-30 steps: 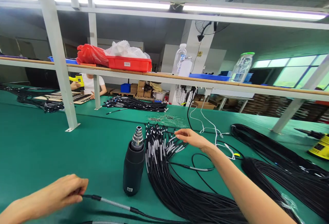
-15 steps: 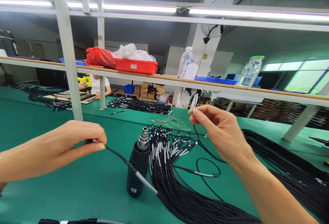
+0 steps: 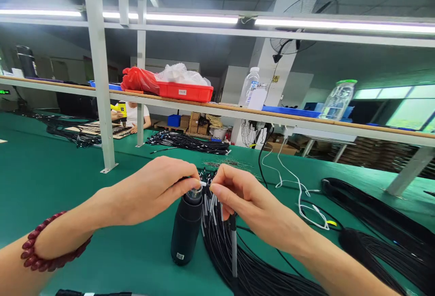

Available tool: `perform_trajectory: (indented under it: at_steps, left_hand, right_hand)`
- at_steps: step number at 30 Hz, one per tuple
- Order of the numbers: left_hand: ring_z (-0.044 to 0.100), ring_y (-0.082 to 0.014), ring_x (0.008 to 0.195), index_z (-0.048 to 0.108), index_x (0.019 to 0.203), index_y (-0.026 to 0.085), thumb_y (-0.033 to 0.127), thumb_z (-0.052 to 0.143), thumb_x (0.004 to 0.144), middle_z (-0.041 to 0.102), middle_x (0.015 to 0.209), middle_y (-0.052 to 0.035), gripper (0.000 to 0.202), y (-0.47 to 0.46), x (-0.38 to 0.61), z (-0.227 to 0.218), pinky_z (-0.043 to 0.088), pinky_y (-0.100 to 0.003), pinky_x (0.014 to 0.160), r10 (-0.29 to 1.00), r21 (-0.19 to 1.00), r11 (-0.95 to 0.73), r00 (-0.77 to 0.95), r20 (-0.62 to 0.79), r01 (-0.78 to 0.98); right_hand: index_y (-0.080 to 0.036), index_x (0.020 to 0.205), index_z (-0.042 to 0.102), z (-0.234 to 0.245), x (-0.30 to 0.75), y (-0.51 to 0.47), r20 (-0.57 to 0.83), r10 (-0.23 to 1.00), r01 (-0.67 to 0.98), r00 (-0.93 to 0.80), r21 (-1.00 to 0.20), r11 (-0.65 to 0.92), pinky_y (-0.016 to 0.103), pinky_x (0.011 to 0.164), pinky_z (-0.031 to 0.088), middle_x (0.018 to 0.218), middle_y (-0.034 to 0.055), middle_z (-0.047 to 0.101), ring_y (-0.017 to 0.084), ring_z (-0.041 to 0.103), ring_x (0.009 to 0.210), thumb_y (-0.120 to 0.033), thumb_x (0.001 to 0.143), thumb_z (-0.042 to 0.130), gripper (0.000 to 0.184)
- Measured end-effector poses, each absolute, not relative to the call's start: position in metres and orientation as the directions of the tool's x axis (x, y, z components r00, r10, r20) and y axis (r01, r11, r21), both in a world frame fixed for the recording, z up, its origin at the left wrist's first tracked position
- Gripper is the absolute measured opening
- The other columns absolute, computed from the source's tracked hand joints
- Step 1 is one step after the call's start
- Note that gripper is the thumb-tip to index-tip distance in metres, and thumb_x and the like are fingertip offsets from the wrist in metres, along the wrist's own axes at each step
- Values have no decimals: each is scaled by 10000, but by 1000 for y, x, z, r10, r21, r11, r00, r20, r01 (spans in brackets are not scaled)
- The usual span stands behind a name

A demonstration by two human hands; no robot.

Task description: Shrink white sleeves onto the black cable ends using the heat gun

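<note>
A green-topped workbench fills the lower frame. A white steel-framed shelf with a wooden edge crosses above it, carrying one red plastic crate. At upper left, a co-worker holds a yellow power tool. Two coils of black cable lie at right, with a loose white cable beside them.

The left hand, wearing a red bead bracelet, and the right hand are both nearly closed. Together they pinch one thin black cable with a grey sleeve. Its white tip sits just above one upright black heat gun, which stands just beside one large bundle of black cables.
</note>
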State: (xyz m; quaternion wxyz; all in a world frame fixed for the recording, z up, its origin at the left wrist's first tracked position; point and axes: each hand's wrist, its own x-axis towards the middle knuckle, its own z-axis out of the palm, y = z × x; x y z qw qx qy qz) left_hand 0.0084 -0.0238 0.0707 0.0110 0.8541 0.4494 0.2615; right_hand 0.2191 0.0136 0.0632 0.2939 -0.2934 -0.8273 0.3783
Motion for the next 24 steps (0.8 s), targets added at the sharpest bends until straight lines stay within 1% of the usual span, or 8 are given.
perform_trajectory:
  at_steps: [2,4,7,11,16,21,24]
  left_hand:
    - [442,-128,675,602,836,208,339,385,1016,555,732,37,310,-20,6,67,334,-252,620,803,296,-563,427,415,771]
    - [396,-120,634,582,779,203,356,408,1005,504,672,52,324,-16,4,65,317,-247,590,836,349,-524,389,387,777]
    - [318,-109,577,532,684,189,401,448,979,416,601,66,373,-10,1,63,272,-245,525,877,440,-467,338,342,767]
    - [299,-107,561,547,697,187,424,409,982,373,592,67,396,-3,-4,60,256,-245,510,905,528,-423,316,286,736]
    - [367,-112,597,533,673,182,446,380,981,431,622,52,434,7,-5,54,293,-248,561,902,537,-430,320,291,725]
    - [310,-112,533,488,615,189,509,427,946,351,559,61,464,17,-4,47,246,-266,514,929,574,-361,228,292,735]
    - [355,-120,568,475,628,191,507,387,961,396,595,50,468,22,-5,43,273,-267,544,925,602,-374,235,299,705]
  right_hand:
    - [-189,747,479,61,217,19,308,720,311,-622,-746,589,227,510,352,680,-42,457,98,409,587,-310,951,505,239]
    - [-183,717,490,59,216,23,343,727,349,-595,-705,617,235,500,302,662,-42,464,99,371,586,-286,933,521,241]
    - [-175,699,508,58,214,31,361,728,371,-583,-678,634,243,508,293,647,-43,474,98,372,583,-269,916,528,237]
    - [-169,701,528,55,214,41,376,731,375,-570,-673,638,244,515,303,644,-40,493,97,390,582,-263,896,540,217]
    - [-174,679,516,51,211,51,375,748,414,-548,-655,632,240,500,282,617,-44,478,95,375,560,-307,881,555,245]
    - [-179,663,498,49,211,61,384,750,437,-539,-633,639,238,501,269,602,-46,459,99,363,559,-320,862,562,252]
    - [-179,659,503,48,211,66,379,753,449,-537,-628,636,240,505,279,595,-47,462,99,366,555,-315,855,567,247]
